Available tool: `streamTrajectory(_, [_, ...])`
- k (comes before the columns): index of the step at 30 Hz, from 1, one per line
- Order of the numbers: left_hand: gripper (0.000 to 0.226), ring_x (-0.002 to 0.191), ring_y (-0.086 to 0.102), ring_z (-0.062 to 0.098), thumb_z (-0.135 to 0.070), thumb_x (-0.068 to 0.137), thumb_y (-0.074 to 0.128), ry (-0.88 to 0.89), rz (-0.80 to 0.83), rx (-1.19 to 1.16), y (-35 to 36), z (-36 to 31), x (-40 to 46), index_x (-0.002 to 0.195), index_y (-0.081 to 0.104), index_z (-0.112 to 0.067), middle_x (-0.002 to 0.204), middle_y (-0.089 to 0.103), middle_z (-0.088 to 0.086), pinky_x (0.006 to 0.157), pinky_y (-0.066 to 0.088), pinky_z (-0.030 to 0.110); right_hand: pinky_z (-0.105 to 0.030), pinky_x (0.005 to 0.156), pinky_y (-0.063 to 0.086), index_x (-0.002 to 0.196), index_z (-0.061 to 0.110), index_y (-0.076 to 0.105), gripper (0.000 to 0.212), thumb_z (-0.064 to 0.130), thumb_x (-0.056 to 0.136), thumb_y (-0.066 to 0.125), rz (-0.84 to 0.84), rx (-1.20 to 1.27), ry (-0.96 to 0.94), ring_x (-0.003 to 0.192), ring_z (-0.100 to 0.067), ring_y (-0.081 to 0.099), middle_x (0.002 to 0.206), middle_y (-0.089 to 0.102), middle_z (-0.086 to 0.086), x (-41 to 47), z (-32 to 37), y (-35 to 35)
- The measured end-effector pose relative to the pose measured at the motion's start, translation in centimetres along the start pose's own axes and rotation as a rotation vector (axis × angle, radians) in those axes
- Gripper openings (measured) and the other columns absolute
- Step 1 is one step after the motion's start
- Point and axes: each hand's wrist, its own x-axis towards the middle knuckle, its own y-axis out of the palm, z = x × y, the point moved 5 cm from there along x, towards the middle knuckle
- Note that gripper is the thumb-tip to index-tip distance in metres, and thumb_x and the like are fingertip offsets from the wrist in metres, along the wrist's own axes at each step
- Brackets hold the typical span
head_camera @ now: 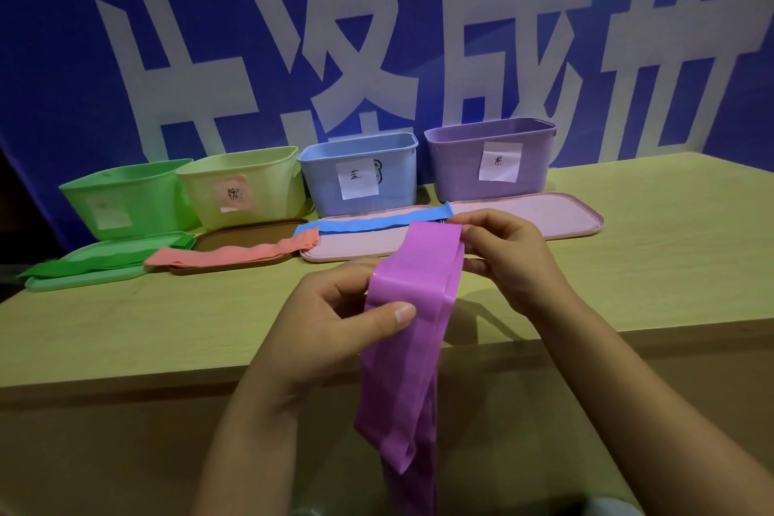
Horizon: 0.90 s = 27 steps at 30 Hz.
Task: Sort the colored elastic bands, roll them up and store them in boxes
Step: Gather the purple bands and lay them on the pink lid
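Head camera looks down on a pale wooden table [628, 264] where both hands hold a purple elastic band [414, 306] above the near edge. Left hand [335, 318] grips the band's left edge, thumb pressed flat on its upper face and the other fingers curled beneath. Right hand [502, 251] pinches the band's far end between thumb and curled fingers. From the hands, the band's long tail hangs down past the table edge toward the bottom of the view. Along the back of the table stand four open boxes in a row, each with a paper label: a green box [125, 197], a yellow box [247, 184], a blue box [360, 172] and a purple box [490, 159]. Lids lie flat before them. A green band [92, 262] lies across the green lid [83, 283], a salmon band [234, 253] across the brown lid [251, 235], and a blue band [377, 220] across the long pink lid [544, 218] in front of the blue and purple boxes. Behind the boxes hangs a blue banner [63, 54] with large white characters.
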Motion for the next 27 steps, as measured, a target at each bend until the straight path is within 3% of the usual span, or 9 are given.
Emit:
streamTrajectory(7, [0.023,0.078,0.066,0.005,-0.027,0.061,0.072,0.012,0.029,-0.033,-0.1,0.7,-0.4,0.083,0.076,-0.021,0.086,0.073,-0.004,0.064,0.051,0.018,-0.022,0.056,0.054,0.083,0.007,0.066,0.005,0.002,0.084,0.064,0.054,-0.086,-0.081,0.065,-0.010,0.067,0.078,0.068,-0.009,-0.7,1.5,-0.3])
streamTrajectory(12, [0.023,0.074,0.063,0.004,-0.031,0.060,0.071,-0.002,0.011,0.027,-0.4,1.2,-0.1,0.080,0.074,-0.018,0.080,0.071,-0.007,0.064,0.049,0.017,-0.025,0.056,0.055,0.087,0.012,0.061,0.011,0.000,0.087,0.060,-0.053,-0.001,-0.096,0.063,-0.010,0.067,0.075,0.065,-0.006,-0.2,2.6,-1.3])
streamTrajectory(16, [0.025,0.068,0.059,0.009,-0.028,0.062,0.073,-0.132,0.029,0.090,-0.1,2.6,-0.1,0.080,0.072,-0.010,0.076,0.068,0.001,0.059,0.047,0.022,-0.026,0.064,0.058,0.095,0.020,0.067,0.026,-0.002,0.089,0.055,-0.032,-0.036,-0.184,0.080,-0.015,0.069,0.092,0.068,-0.004,-0.1,4.6,-1.3])
streamTrajectory(20, [0.028,0.057,0.046,0.015,-0.027,0.067,0.074,-0.317,-0.022,0.149,-0.7,4.2,-0.1,0.071,0.066,0.000,0.062,0.056,0.006,0.051,0.033,0.022,-0.026,0.068,0.058,0.083,0.012,0.069,0.030,-0.009,0.090,0.048,-0.036,-0.071,-0.222,0.084,-0.018,0.070,0.089,0.068,-0.006,-0.2,6.0,-1.5])
streamTrajectory(24, [0.025,0.045,0.039,0.006,-0.016,0.076,0.076,-0.346,-0.001,0.248,-0.4,4.4,-0.3,0.056,0.062,-0.012,0.050,0.049,-0.006,0.043,0.029,0.017,-0.021,0.066,0.056,0.080,0.006,0.067,0.029,-0.009,0.091,0.045,0.009,-0.102,-0.207,0.080,-0.013,0.068,0.086,0.065,-0.006,-0.8,6.6,-0.9])
streamTrajectory(27, [0.022,0.055,0.047,0.010,-0.022,0.075,0.077,-0.343,0.020,0.306,0.1,4.7,-0.3,0.063,0.067,-0.007,0.060,0.056,0.001,0.051,0.035,0.020,-0.026,0.068,0.056,0.081,0.006,0.067,0.032,-0.008,0.091,0.040,0.066,-0.066,-0.216,0.083,-0.015,0.065,0.086,0.065,-0.005,-1.4,7.3,-0.1])
